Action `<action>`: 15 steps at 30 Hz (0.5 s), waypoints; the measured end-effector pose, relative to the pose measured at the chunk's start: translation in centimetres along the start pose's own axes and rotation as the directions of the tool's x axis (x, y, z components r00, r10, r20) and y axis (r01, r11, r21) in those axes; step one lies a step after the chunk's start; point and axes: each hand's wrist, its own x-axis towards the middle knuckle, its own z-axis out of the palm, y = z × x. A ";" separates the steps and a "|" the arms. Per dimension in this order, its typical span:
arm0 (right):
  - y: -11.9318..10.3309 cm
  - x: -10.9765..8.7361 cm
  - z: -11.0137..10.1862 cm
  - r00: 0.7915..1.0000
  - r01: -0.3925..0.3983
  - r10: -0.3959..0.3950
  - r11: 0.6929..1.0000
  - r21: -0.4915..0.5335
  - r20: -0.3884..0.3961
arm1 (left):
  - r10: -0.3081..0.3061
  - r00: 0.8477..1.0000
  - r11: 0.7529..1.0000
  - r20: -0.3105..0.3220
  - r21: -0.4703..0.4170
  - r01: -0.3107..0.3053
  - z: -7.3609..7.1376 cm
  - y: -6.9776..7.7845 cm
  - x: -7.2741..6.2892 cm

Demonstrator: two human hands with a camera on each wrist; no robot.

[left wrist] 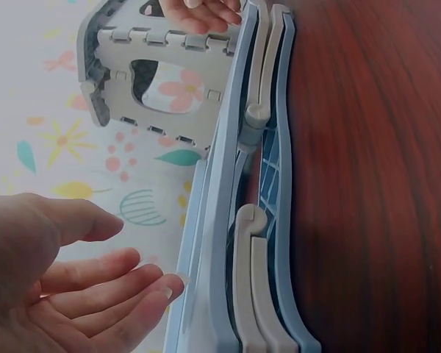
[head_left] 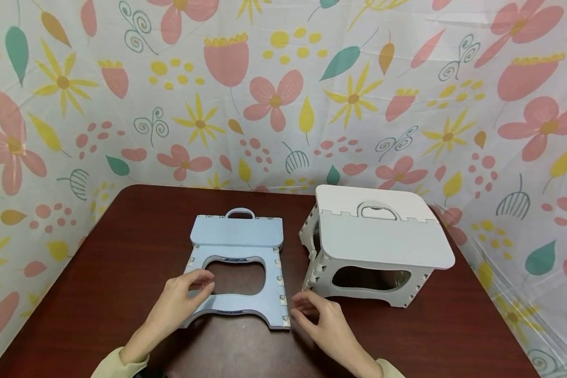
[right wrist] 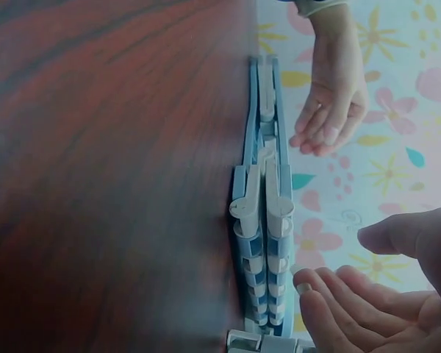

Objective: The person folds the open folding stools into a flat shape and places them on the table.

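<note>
Hands: two; my left hand (head_left: 177,299) and my right hand (head_left: 328,323), both with thumb and fingers apart, gently bent.
Stools: two, one blue stool (head_left: 245,303) and one white stool (head_left: 382,239).
Blue stool: folded and lying flat between my hands; my left is over its near left part, my right just beside its right edge. I cannot tell whether any left fingertip touches it.
White stool: unfolded and standing on its legs, ahead of my right hand and a little to its right.
Handles: two, a blue handle (head_left: 240,210) well ahead of my left hand and a white handle (head_left: 379,203) well ahead of my right.
Sleeves: two pale cuffs (head_left: 120,365), one behind each hand.
Table: one dark table (head_left: 118,262) under everything; its far edge lies beyond both stools.
Open room: wide bare wood left of my left hand; more to the right of my right hand; only a narrow strip ahead of it, between the stools.
Backdrop: one flowered cloth (head_left: 274,102), beyond the table's far edge from my hands.
</note>
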 end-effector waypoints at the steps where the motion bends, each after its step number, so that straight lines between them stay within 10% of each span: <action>1: 0.0 -0.1 0.0 1.000 0.011 -0.011 1.000 0.000 -0.009 | 0.002 1.000 1.000 0.000 -0.001 -0.002 0.1 0.0 0.0; 15: 1.0 -0.9 -1.2 0.964 0.141 -0.153 0.988 -0.070 -0.219 | 0.040 0.999 0.999 0.021 -0.037 -0.039 0.9 0.5 0.2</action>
